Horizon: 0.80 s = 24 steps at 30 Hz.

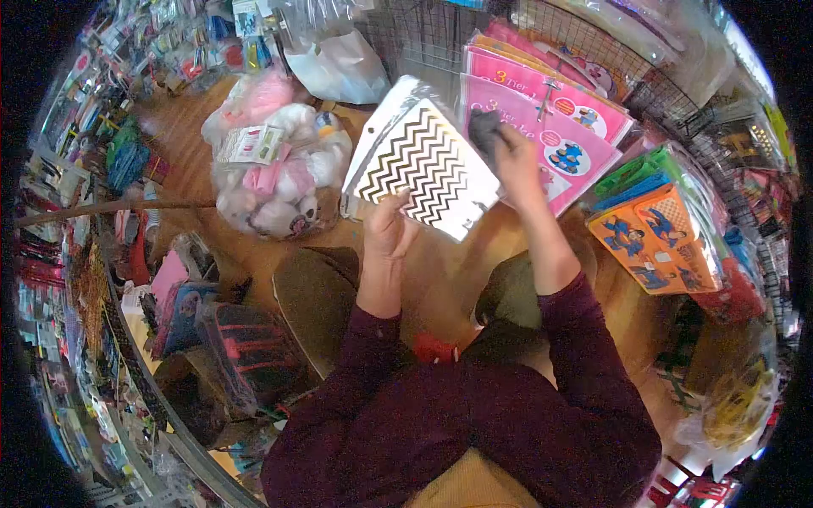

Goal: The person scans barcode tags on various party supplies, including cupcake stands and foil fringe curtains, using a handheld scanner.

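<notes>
My left hand (391, 227) grips the lower edge of a white packet with a dark gold chevron pattern (419, 173), its thumb lying over the front. Further white packets or sheets show behind it, fanned to the left, under shiny clear plastic. In my right hand (518, 165) is a bunched dark grey cloth (484, 131), closed between the fingers right beside the packet's right edge. Just behind that hand hang pink "3 Tier" cake-stand packs (580, 157) on a wire rack.
A clear bag of plush toys (275, 169) sits on the wooden floor (190, 173) to the left. Orange and other coloured packs (652, 237) hang at the right. Red-trimmed black packs (254, 347) lie at lower left. Racks of packaged goods curve round both sides.
</notes>
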Motion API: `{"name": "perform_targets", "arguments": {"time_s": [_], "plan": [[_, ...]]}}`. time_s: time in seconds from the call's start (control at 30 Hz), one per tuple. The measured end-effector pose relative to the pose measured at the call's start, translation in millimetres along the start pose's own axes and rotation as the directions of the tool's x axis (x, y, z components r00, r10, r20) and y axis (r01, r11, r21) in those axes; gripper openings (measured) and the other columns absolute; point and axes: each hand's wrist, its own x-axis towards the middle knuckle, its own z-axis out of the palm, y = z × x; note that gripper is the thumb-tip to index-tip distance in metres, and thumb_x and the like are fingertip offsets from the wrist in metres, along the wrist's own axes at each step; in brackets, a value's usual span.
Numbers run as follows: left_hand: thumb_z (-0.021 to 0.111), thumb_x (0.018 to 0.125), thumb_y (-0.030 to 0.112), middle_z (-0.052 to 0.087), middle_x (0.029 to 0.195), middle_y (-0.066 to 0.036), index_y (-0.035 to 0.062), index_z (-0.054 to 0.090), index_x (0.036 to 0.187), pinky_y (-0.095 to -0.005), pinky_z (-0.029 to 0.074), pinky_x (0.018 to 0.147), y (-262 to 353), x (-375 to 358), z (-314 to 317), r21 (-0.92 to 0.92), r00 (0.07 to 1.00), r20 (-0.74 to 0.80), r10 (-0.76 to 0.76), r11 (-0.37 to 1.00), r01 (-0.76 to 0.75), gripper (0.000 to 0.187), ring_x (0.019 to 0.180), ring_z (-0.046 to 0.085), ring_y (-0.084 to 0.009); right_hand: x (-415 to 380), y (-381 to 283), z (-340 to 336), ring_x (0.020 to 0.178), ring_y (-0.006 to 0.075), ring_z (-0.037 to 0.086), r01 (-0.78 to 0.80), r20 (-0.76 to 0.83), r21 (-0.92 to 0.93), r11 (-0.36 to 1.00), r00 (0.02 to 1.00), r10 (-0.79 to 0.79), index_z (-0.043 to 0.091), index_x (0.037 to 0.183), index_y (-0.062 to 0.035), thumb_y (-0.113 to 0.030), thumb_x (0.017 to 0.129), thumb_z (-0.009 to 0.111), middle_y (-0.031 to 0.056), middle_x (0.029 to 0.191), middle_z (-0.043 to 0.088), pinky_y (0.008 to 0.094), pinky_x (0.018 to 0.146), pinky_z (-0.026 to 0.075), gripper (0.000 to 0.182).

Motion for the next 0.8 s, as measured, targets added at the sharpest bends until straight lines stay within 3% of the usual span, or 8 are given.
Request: {"name": "perform_targets", "arguments": {"time_s": [0.07,0.17,0.3,0.4,0.47,0.5,0.67,0.8], "plan": [[0.042,0.077,-0.002,0.051,0.108,-0.017,-0.0049,0.035,0.118,-0.0347,0.051,0.079,5.3,-3.1,2.9,0.018,1.000,0.019,-0.018,1.000,0.017,0.041,0.094,0.057,-0.0250,3.2,23.9,-6.0,0.082,0.0194,0.057,-0.176,0.010,0.465,0.867,0.981,0.194,0.051,0.106,0.0062,-0.002,0.080,0.043,0.0140,0.091,0.060,0.0299,0.074,0.046,0.029],[0.045,0.079,-0.002,0.053,0.108,-0.014,-0.0014,0.038,0.118,-0.0374,0.049,0.079,10.2,-2.2,-4.2,0.117,0.999,0.028,-0.041,0.992,0.038,0.040,0.096,0.056,-0.0240,5.2,-9.9,-37.0,0.079,0.0178,0.058,-0.141,0.005,0.746,0.651,0.978,0.207,0.049,0.110,0.0042,-0.002,0.083,0.039,0.0119,0.090,0.059,0.0274,0.070,0.048,0.030],[0.046,0.086,0.007,0.052,0.110,-0.010,-0.0005,0.039,0.118,-0.0334,0.046,0.081,-3.5,-1.5,0.5,0.232,0.993,-0.100,-0.055,0.970,0.077,0.033,0.095,0.054,-0.0197,0.4,-41.2,-67.5,0.077,0.0176,0.059,-0.154,-0.011,0.786,0.599,0.965,0.262,0.047,0.112,0.0017,-0.005,0.085,0.037,0.0109,0.096,0.058,0.0279,0.063,0.049,0.029],[0.048,0.085,0.007,0.054,0.105,-0.008,-0.0010,0.041,0.116,-0.0286,0.045,0.078,-8.7,-3.5,8.9,0.448,0.995,-0.021,-0.102,0.888,0.100,0.032,0.092,0.054,-0.0154,-15.2,-68.0,-65.6,0.084,0.0165,0.057,-0.013,0.019,0.415,0.910,1.000,0.006,0.047,0.112,0.0008,-0.010,0.080,0.044,0.0097,0.099,0.057,0.0264,0.071,0.048,0.033],[0.051,0.083,0.005,0.056,0.099,-0.006,-0.0002,0.045,0.112,-0.0261,0.046,0.074,-12.8,-1.3,1.9,0.568,0.994,0.008,-0.108,0.819,0.084,0.030,0.086,0.054,-0.0121,-25.7,-95.2,-50.6,0.095,0.0206,0.053,0.212,0.185,0.236,0.949,0.948,-0.257,0.047,0.114,-0.0020,-0.009,0.072,0.057,0.0092,0.103,0.056,0.0312,0.086,0.040,0.043],[0.052,0.082,0.005,0.056,0.098,-0.005,0.0000,0.046,0.110,-0.0258,0.046,0.073,-10.3,-1.1,1.3,0.633,0.993,-0.025,-0.114,0.767,0.104,0.029,0.085,0.054,-0.0120,-26.0,-89.6,-44.9,0.094,0.0267,0.053,0.529,0.196,-0.108,0.842,0.841,-0.504,0.052,0.108,-0.0039,-0.007,0.067,0.062,0.0106,0.102,0.057,0.0347,0.084,0.040,0.042],[0.052,0.084,0.008,0.058,0.094,-0.006,-0.0016,0.050,0.105,-0.0254,0.045,0.071,-4.5,1.8,5.8,0.831,0.983,-0.007,-0.181,0.545,0.107,0.024,0.081,0.055,-0.0125,-34.5,-68.2,-45.2,0.079,0.0192,0.059,0.166,0.316,0.107,0.980,0.929,-0.192,0.058,0.093,-0.0020,-0.006,0.059,0.069,0.0117,0.084,0.060,0.0307,0.072,0.045,0.036],[0.050,0.084,0.008,0.059,0.092,-0.007,-0.0039,0.051,0.104,-0.0250,0.043,0.071,-17.9,3.2,17.2,0.849,0.960,0.051,-0.276,0.518,0.103,0.023,0.080,0.054,-0.0123,-32.3,-46.4,-84.6,0.075,0.0168,0.059,0.167,0.192,-0.120,0.978,0.971,-0.143,0.059,0.092,-0.0019,-0.007,0.061,0.068,0.0117,0.080,0.061,0.0293,0.069,0.046,0.033]]}}
